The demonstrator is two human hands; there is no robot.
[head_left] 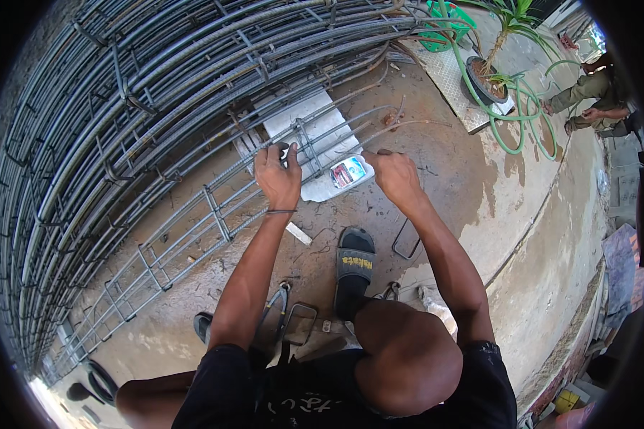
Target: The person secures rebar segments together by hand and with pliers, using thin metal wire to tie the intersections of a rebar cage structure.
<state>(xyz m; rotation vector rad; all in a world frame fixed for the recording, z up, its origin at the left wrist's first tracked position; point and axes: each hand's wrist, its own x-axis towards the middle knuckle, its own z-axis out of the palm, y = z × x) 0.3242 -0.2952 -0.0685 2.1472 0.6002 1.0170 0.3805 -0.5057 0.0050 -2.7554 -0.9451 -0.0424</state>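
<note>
A long, narrow rebar cage point(218, 214) of thin ribbed bars tied with square stirrups runs from the lower left toward the middle. My left hand point(277, 179) is closed around its bars, just short of a stirrup near the right end. On the other side of that stirrup, my right hand point(395, 175) is closed at the nearest bar; its fingertips are partly hidden. Between my hands, under the bars, lies a white packet with a coloured label point(348, 172). A pale flat slab point(283, 114) is beneath the cage's far side.
Stacked rebar cages point(157, 93) rise at the left and back. Loose stirrups point(300, 323) and long-handled pliers point(283, 294) lie by my feet. A potted plant point(488, 86), green hose point(521, 136) and green crate point(444, 28) stand far right, near another person point(594, 93).
</note>
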